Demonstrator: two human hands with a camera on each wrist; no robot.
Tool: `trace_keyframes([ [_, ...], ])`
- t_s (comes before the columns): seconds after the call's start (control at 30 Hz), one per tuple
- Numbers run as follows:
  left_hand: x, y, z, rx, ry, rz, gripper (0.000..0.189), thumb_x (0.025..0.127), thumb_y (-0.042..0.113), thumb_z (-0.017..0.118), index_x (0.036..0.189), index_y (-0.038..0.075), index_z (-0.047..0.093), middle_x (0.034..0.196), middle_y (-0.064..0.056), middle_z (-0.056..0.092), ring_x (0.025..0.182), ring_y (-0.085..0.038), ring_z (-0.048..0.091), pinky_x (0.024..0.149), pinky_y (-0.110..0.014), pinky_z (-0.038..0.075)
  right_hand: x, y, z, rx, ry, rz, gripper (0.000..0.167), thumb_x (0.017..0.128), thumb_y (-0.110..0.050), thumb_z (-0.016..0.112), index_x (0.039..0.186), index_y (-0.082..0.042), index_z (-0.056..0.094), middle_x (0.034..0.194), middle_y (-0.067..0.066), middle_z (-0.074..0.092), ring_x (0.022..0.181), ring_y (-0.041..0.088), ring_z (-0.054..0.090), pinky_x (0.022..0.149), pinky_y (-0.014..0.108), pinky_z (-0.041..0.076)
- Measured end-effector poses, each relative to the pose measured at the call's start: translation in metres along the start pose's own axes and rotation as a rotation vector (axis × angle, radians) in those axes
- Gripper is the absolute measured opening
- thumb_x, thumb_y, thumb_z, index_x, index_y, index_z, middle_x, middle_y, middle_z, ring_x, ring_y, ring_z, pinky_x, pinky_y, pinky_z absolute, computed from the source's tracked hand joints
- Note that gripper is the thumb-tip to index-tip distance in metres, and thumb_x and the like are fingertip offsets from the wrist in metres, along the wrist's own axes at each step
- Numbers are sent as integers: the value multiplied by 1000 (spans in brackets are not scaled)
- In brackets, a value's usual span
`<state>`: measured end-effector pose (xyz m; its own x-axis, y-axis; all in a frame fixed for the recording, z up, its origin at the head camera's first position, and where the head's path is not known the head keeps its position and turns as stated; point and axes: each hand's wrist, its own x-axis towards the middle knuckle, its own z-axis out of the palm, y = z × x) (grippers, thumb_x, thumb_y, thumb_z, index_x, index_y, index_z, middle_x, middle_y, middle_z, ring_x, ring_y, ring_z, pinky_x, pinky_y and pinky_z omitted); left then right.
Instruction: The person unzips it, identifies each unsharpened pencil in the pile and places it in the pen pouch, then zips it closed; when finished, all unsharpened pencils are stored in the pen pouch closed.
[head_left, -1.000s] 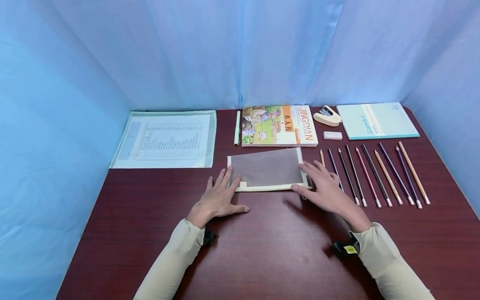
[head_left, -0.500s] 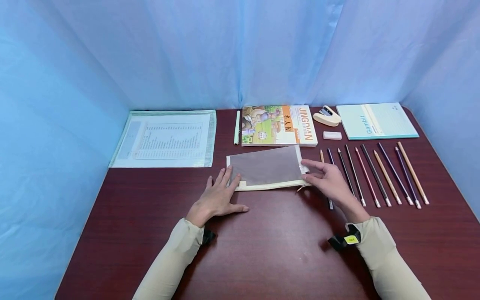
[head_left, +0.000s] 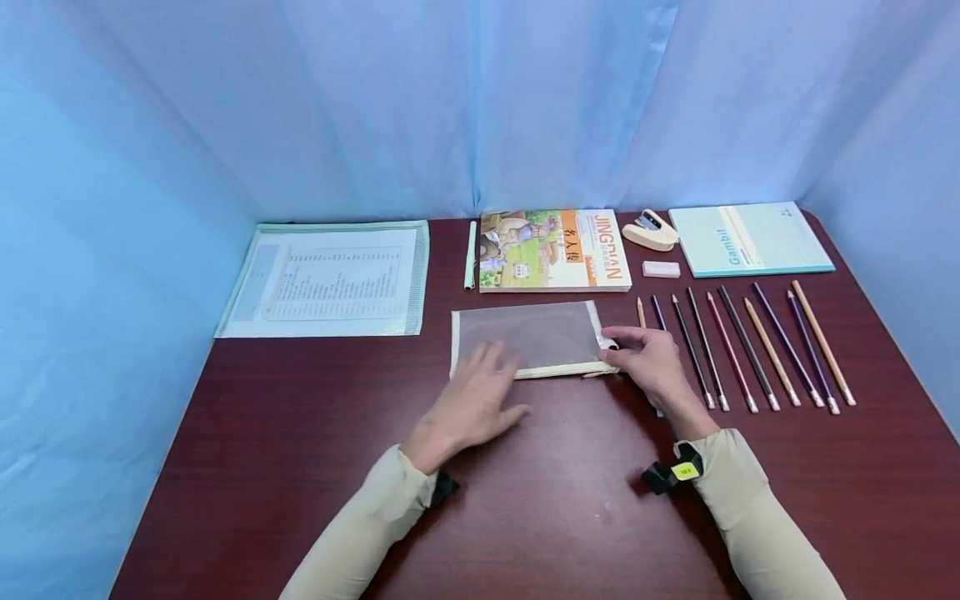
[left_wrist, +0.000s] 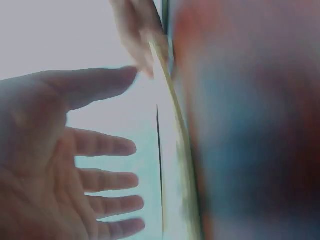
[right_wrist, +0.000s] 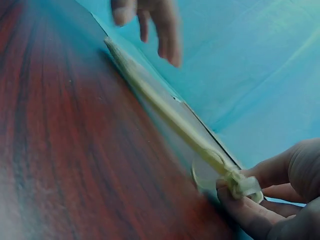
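Observation:
A grey mesh zip pouch [head_left: 551, 333] with pale edging lies in the middle of the table. My right hand [head_left: 654, 367] pinches its near right corner between thumb and fingers, at the zip's end [right_wrist: 240, 184] in the right wrist view. Over the pouch's left part is my left hand [head_left: 476, 404], blurred by motion. In the left wrist view that hand [left_wrist: 55, 155] has spread, straight fingers and holds nothing. The right wrist view shows its fingers raised off the pouch. Under my right hand, the nearest pencils are partly hidden.
Right of the pouch lies a row of several pencils [head_left: 733, 354]. Behind are a book [head_left: 551, 250], a pale green pen [head_left: 470, 254], a stapler [head_left: 649, 232], an eraser [head_left: 661, 269] and a notebook [head_left: 753, 239]. A document folder [head_left: 330, 279] lies at the left.
My right hand has gone from resting on the pouch's right corner to pinching it. My left hand has lifted from the left corner and moved right over the mesh.

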<state>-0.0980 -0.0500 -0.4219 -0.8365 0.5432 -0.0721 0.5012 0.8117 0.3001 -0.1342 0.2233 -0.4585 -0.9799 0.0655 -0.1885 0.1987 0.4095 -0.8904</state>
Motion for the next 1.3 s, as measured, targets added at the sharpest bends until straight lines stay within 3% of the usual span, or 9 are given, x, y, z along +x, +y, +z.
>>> trace_keyframes([
  [0.1,13,28,8,-27,29,82,54,93,42,67,135,10,59,135,-12,60,126,-27,54,112,-41,48,1,2,1,-24,14,13,40,84,-8,75,123,2,68,117,28,69,71,-8,59,63,11,56],
  [0.17,24,42,15,-43,61,98,45,93,38,68,128,10,64,120,-7,67,114,-22,60,103,-35,52,1,2,2,-16,16,12,40,84,-8,74,123,2,68,116,28,69,71,-7,59,62,12,56],
  [0.3,48,60,29,-92,130,44,23,90,28,71,105,11,72,97,-3,70,94,-21,68,81,-31,59,1,2,4,1,16,10,41,84,-8,74,123,3,68,118,28,69,71,-8,59,61,11,55],
  [0.4,62,67,36,-106,167,-22,9,88,23,70,88,14,70,85,-2,71,83,-22,71,66,-33,59,1,2,5,10,14,9,43,83,-8,76,123,4,67,119,29,68,71,-10,59,61,10,54],
  [0.57,76,73,41,-88,195,-104,20,86,19,71,68,17,63,70,0,69,70,-22,71,51,-33,54,1,3,6,38,13,-4,43,82,-5,75,123,6,66,119,31,67,72,-12,59,63,8,54],
  [0.77,81,78,41,-88,124,-166,25,84,23,70,63,18,58,73,-2,70,70,-23,70,48,-34,50,2,4,6,64,16,-21,42,82,0,73,122,9,66,119,33,66,75,-12,61,65,7,54],
  [0.9,80,77,41,-120,129,-166,26,81,23,70,62,19,53,70,-1,67,67,-23,67,45,-33,46,2,5,7,39,21,-10,40,83,0,71,122,8,66,119,32,67,75,-11,64,63,8,55],
  [1.17,69,60,38,-210,156,-171,47,82,25,71,49,22,37,50,10,31,49,-9,40,39,-23,31,1,4,9,-10,49,-28,37,84,0,71,120,8,68,117,31,68,75,-8,66,59,9,54],
  [1.3,59,46,32,-252,166,-189,45,81,18,69,52,21,35,52,10,26,50,-7,33,40,-20,27,-1,2,9,-25,48,-23,38,84,-1,73,120,7,68,118,31,68,77,-7,67,59,9,54],
])
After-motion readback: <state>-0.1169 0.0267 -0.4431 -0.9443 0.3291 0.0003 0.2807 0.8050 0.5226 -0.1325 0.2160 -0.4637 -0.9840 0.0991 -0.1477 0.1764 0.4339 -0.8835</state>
